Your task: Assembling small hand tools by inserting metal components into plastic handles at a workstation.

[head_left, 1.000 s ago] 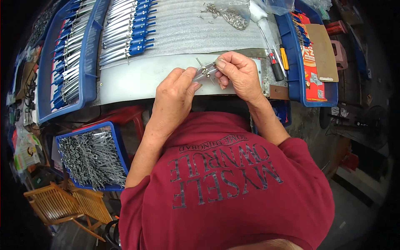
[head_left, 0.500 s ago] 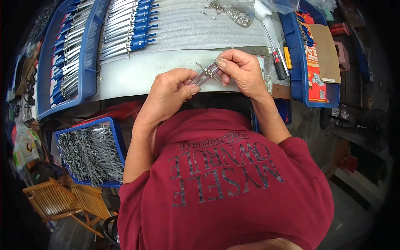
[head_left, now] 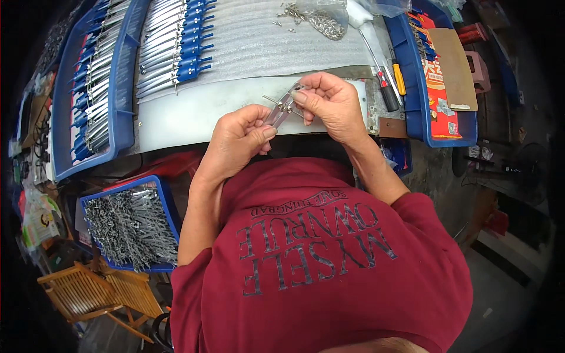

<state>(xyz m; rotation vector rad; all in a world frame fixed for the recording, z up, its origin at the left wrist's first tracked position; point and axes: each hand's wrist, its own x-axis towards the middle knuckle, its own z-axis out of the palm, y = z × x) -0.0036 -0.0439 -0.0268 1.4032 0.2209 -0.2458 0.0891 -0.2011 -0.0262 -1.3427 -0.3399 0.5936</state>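
metal compass (head_left: pixel 281 110) | pinched between left hand (head_left: pixel 238 138), right hand (head_left: pixel 329 101) fingers

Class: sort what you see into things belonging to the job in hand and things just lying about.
In the job: left hand, right hand, small metal compass held between them.

Lying about: screwdrivers, bin of metal parts, wooden rack, cardboard sheet.

Two hands, left hand (head_left: pixel 238 138) and right hand (head_left: pixel 329 103), one metal compass (head_left: pixel 281 109) between them, three blue trays (head_left: pixel 123 88), two screwdrivers (head_left: pixel 393 82), one wooden folding chair (head_left: pixel 97 294).
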